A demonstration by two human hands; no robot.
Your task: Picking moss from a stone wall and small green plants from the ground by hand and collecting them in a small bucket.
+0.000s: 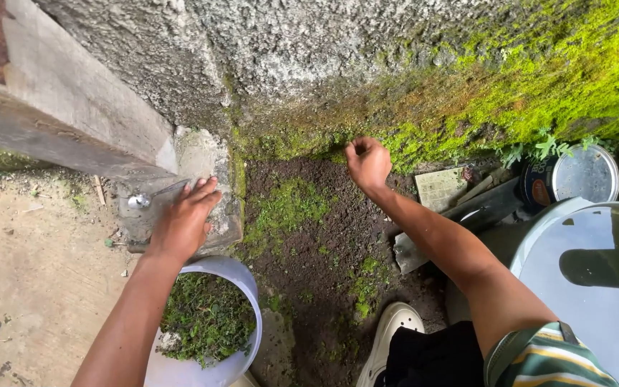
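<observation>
— Moss-green and grey everywhere; what are the hands doing?

— The right hand (368, 162) is curled loosely at the foot of the rough grey concrete wall (309, 57), fingertips pinched together against the bright green moss (539, 93) where wall meets ground. Whether it has a tuft between the fingers, I cannot tell.

— And the left hand (183, 222)?

— Spread flat, fingers open, pressing on a weathered grey stone block (202, 165) at the wall's corner. It holds nothing.

— Where is the picked greenery?

— In a white plastic bucket (241, 276) just below the left wrist, partly filled with dark green moss clumps (205, 319).

— What lies around?

— Dark brown soil (324, 215) with green patches between the hands, a white shoe (388, 337) at the bottom, a round metal tin with a shiny lid (574, 175) against the wall on the right, a big water-filled barrel (589, 279) beneath it, and a small metal tap (137, 201) left of the block.
</observation>
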